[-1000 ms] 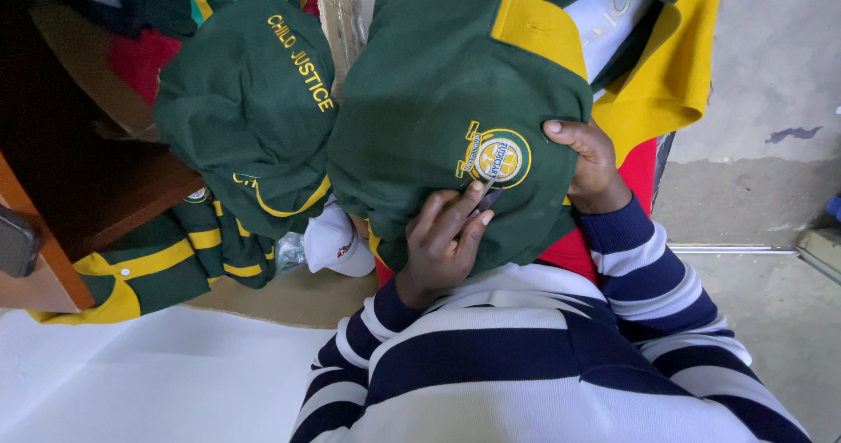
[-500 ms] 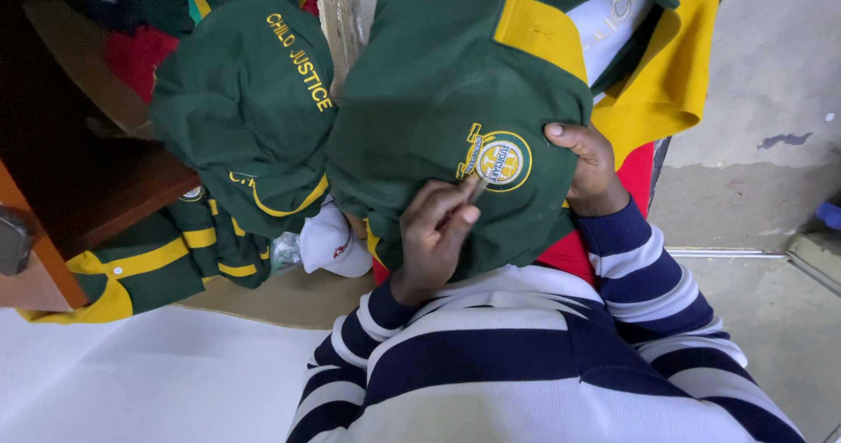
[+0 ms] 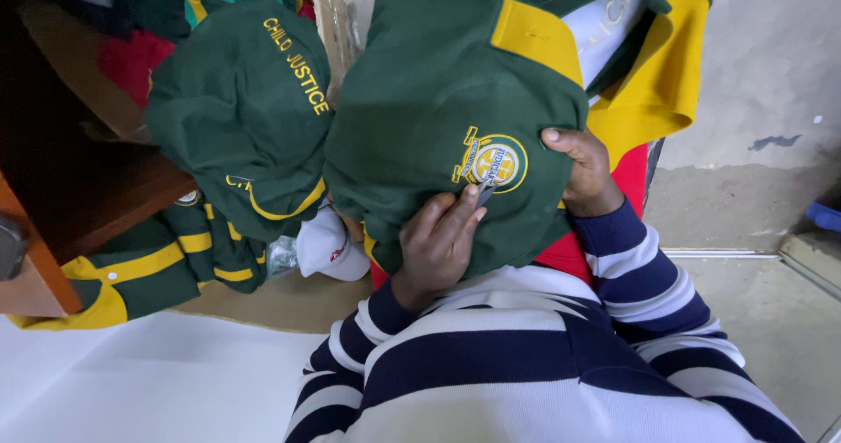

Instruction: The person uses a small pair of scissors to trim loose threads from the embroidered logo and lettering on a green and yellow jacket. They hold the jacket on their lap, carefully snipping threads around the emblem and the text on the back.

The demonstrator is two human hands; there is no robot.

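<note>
Since a moment ago, left hand (image 3: 438,237) has crept up, its grip pinching a small metal tool (image 3: 484,193) pointing at the embroidered badge (image 3: 492,161) just above; right hand (image 3: 583,167) clamps the green shirt (image 3: 429,101) beside it.

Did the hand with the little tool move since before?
Yes, a little. The left hand with the small tool has slid up and to the right, closer to the round badge on the green shirt.
</note>
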